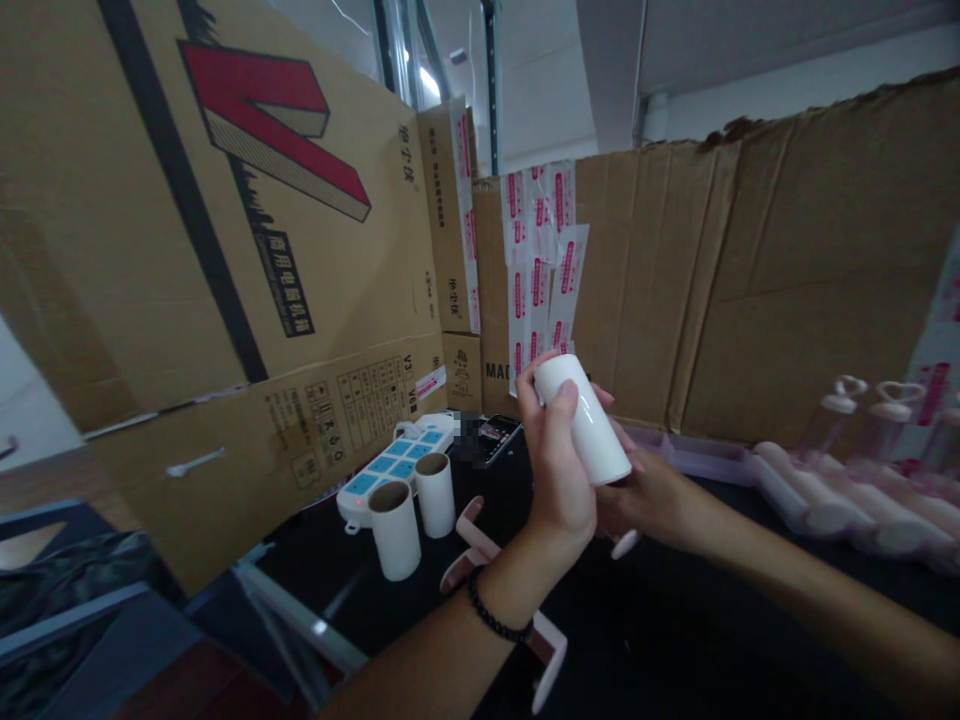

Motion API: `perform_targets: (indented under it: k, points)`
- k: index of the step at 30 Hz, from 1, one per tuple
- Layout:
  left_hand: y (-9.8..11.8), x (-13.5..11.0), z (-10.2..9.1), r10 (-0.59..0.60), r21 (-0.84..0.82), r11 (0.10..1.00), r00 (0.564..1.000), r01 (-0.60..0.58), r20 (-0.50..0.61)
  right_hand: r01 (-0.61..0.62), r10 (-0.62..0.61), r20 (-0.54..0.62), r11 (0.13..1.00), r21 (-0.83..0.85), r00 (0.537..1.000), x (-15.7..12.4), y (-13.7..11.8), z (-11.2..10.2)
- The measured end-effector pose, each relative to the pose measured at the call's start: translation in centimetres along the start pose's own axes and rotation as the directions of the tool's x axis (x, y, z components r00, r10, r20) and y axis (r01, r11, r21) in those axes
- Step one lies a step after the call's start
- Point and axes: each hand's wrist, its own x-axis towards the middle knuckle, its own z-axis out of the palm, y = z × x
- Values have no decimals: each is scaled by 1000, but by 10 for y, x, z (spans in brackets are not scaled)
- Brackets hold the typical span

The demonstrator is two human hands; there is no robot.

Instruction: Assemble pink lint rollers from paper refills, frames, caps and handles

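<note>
My left hand [559, 460] is wrapped around a glossy white cylinder [592, 430], its thumb lying along the side. The cylinder is tilted, with its upper end leaning left. Behind and below its lower end is my right hand [630, 490], with curled fingers mostly hidden by the cylinder. A pale pink end of some piece [625, 545] juts out under the right hand; whether the fingers grip it is unclear. Two open-topped white tubes [396, 535] stand upright to the left. Bent pink plastic pieces [551, 650] lie beneath and beside my left forearm.
A white power strip [405, 460] with blue sockets and a phone [501, 437] lie behind the tubes. Cardboard walls [622, 300] enclose the black table surface [660, 640]. On the right, several pink bottles with heart-shaped loops [840, 500] sit by a lilac tray [712, 462].
</note>
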Motion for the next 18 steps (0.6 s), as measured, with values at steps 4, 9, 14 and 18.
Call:
perform_targets:
  k: [4, 9, 14, 18]
  points:
    - [-5, -3, 0, 15, 16, 1000, 999, -15, -37, -424, 422, 45, 892, 157, 905, -21, 4, -30]
    - [-26, -10, 0, -143, 146, 977, 986, 154, -82, -530, 638, -143, 727, 437, 757, -55, -4, -55]
    - [-49, -21, -1, -357, 355, 876, 934, 326, 26, -399, 653, -209, 651, 645, 728, -78, -12, -66]
    - [-55, -25, 2, -483, 472, 789, 872, 393, 82, -322, 640, -290, 664, 675, 712, -83, -20, -63]
